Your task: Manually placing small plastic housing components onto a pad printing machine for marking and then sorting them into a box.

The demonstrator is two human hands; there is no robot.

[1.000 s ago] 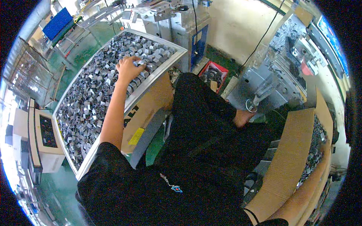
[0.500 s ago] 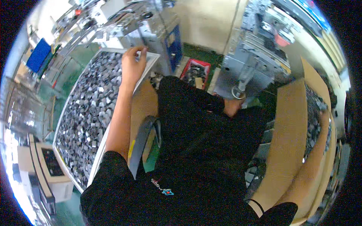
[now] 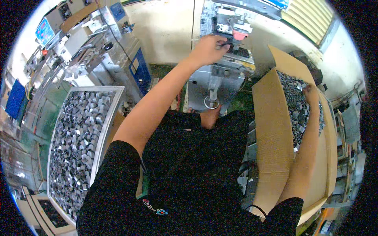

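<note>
The person's left hand (image 3: 210,50) reaches out in front of the metal machine (image 3: 214,76) at the far side, palm down, thumb and fingers bent toward each other; something small and dark shows between them, though I cannot tell whether the grip is on it. A pink cup (image 3: 240,35) sits on the machine just to the right. The right hand (image 3: 311,94) is inside the cardboard box (image 3: 272,118) on the right, fingers bent among dark metal pieces (image 3: 295,108), with a bright one at the fingertips; whether that grip has closed on it cannot be told. On the left, a pale-rimmed tray (image 3: 98,88) holds a heap of grey metal blocks (image 3: 76,137), well apart from both hands. A bare foot (image 3: 210,118) is beside a metal ring (image 3: 211,103) low on the machine.
</note>
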